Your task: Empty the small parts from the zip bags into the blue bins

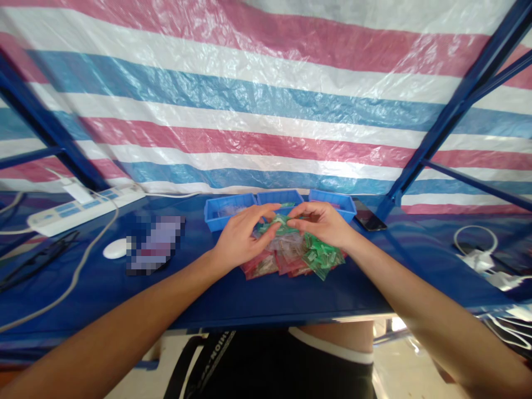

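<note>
My left hand (245, 234) and my right hand (323, 223) meet over the middle of the blue table. Between their fingertips is a small green plastic bag (282, 220). The right thumb and forefinger pinch its edge; the left thumb and fingers curl round the other side, partly hiding it. Just below lies a pile of small bags: red bags (261, 266) at the front left, clear bags (288, 245) in the middle, and green bags (324, 255) on the right. Small, pale or metallic pieces show inside them, too small to name.
Three blue bins, a left bin (215, 223), a middle bin (280, 197) and a right bin (332, 198), stand behind the hands. A phone (369, 216) lies right of them. At left are a power strip (89, 208), a white mouse (115, 249) and cables.
</note>
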Available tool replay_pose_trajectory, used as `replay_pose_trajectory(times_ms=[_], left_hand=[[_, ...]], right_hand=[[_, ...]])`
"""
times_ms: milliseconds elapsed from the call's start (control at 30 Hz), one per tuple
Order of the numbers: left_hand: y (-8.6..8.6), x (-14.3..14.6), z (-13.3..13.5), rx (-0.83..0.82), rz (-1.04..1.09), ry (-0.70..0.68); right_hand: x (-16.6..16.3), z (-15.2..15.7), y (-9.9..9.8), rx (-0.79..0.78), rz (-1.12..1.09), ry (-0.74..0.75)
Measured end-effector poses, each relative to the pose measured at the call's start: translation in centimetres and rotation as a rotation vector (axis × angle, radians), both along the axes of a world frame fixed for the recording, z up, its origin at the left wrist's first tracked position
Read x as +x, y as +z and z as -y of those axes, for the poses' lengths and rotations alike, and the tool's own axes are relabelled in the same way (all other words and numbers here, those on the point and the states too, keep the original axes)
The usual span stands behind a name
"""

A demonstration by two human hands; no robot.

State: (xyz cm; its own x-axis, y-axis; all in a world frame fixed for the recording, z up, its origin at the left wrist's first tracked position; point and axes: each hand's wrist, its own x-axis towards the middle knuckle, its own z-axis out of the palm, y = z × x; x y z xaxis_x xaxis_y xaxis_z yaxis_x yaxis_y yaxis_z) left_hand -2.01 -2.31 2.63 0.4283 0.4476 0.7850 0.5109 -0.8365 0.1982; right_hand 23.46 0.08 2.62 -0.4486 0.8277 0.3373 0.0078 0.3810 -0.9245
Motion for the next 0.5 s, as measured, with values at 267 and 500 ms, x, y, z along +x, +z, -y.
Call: replay_pose_trajectory(times_ms=[267, 500], left_hand=[[0.5, -0.3, -0.7, -0.019, -0.052, -0.111], [0.2, -0.5, -1.2, -0.015, -0.058, -0.124]], right_hand=[[-0.7, 0.2, 0.6, -0.066, -0.138, -0.008], [-0.3, 0.1, 0.6, -0.099, -0.078, 0.012]])
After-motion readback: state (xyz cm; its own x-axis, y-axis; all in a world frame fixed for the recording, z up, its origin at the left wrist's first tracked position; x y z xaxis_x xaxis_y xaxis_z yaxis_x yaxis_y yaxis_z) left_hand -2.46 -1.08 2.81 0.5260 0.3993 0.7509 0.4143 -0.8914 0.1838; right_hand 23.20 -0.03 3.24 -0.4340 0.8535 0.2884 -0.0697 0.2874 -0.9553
